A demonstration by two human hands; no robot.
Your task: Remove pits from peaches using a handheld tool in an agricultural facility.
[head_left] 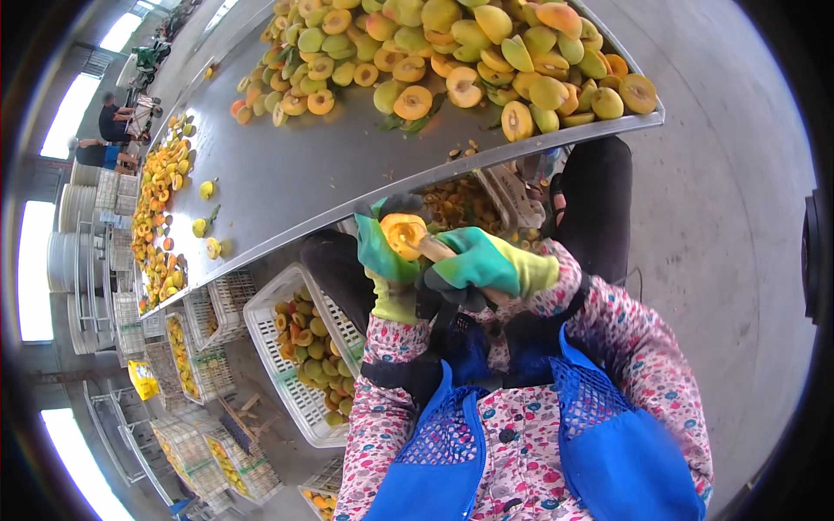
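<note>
A: Closest to you, what is recorded?
B: You wear a blue vest (pixel 625 460) over patterned sleeves (pixel 647 347). Your gloved hands stand close together in front of you; whether they touch cannot be told.

A: State of each hand?
B: Your left hand (pixel 379 252) is closed around a fruit half (pixel 403 233), its hollowed yellow face uppermost. Your right hand (pixel 478 262) is clamped on a tool with a pale handle (pixel 436 250), its far end up against the fruit half. How deep the tip sits cannot be told.

A: And around your knees?
B: To your left, on the floor, a white crate (pixel 276 369) holds fruit.

A: Beyond your hands?
B: A metal table (pixel 347 165) stands past them, its near edge slanting across. On it, far and to the right, you face a large pile of fruit (pixel 452 43), with cut halves showing. At its left end lies a second pile (pixel 156 204), with a few loose fruits (pixel 201 227) beside it.

A: Farthest?
B: Two people (pixel 113 120) are far off to your left.
</note>
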